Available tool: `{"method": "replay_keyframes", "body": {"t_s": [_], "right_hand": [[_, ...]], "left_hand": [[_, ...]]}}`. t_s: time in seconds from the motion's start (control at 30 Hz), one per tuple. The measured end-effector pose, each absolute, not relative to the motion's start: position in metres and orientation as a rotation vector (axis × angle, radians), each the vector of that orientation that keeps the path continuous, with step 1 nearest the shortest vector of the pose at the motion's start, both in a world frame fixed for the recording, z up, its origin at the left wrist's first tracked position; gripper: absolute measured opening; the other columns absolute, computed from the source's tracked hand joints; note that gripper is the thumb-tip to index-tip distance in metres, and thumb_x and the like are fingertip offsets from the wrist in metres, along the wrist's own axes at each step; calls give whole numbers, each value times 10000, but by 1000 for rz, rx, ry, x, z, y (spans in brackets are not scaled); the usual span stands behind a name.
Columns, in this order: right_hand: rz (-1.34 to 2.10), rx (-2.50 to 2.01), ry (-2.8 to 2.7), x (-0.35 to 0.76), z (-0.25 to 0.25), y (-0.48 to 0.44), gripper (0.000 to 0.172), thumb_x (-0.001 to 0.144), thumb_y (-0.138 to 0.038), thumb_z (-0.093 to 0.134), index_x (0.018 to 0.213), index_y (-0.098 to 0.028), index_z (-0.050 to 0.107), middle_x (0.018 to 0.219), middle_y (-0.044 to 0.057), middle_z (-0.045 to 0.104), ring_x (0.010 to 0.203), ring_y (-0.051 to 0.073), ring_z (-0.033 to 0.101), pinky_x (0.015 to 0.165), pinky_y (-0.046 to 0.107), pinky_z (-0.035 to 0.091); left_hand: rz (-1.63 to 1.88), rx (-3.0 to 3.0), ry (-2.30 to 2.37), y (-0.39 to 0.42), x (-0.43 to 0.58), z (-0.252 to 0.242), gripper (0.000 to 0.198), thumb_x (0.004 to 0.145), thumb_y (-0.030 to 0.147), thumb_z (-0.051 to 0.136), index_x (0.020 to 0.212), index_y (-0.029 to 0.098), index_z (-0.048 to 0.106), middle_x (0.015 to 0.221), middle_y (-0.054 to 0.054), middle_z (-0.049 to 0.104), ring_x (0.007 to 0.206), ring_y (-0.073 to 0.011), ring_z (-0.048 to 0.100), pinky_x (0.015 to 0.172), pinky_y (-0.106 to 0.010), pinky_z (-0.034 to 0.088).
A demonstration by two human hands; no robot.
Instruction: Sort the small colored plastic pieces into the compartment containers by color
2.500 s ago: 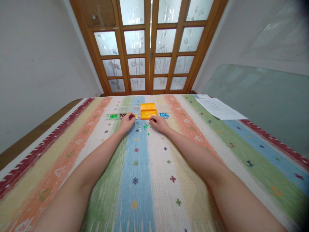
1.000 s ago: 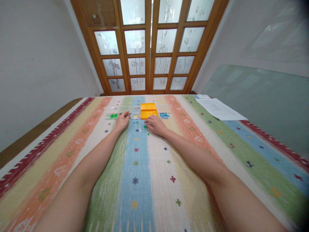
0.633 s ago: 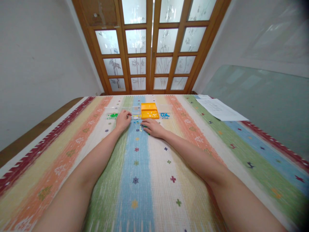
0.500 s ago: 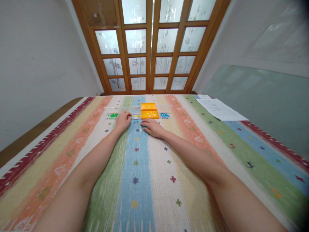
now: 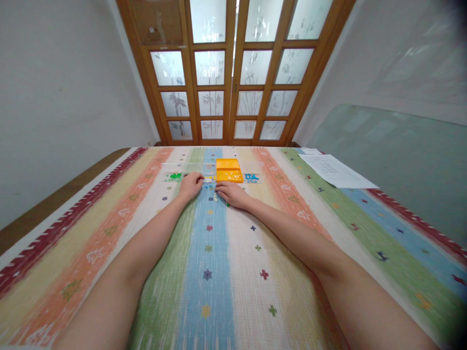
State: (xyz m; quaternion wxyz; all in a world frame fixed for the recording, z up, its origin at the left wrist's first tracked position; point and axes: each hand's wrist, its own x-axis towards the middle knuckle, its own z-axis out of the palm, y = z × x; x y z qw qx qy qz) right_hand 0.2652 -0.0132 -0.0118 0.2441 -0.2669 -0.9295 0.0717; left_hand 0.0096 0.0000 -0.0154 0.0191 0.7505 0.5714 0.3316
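My left hand rests at the left part of a clear plastic case, its fingers curled together at the tips; anything between them is too small to make out. Beside it lie green pieces in the case. My right hand lies low on the cloth in front of an orange box, fingers stretched leftward and a little apart. Small pale yellow pieces lie by its fingertips. White bits sit inside the orange box, whose lid stands open. Blue pieces are right of the box.
A striped, patterned cloth covers the table. Printed sheets of paper lie at the right edge. Behind the table stands a wooden door with glass panes; a pale green panel leans along the right wall.
The whole view has shifted slightly downward and right. The small blue bits by my right fingertips show less clearly now. Both hands keep nearly the same places by the box.
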Motion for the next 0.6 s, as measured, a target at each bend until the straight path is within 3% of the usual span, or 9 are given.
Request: {"method": "replay_keyframes", "body": {"t_s": [0.6], "right_hand": [[98,-880,-2568,242,-15,-3,276,1033,-223,540,1180,-199,772,1178,118,714,1118,241,624,1014,373,458]], "left_hand": [[953,2290,1686,-5,15,-11,246,927,254,589,1045,219,801,1072,-82,791,961,-249,704,912,-361,529]]}}
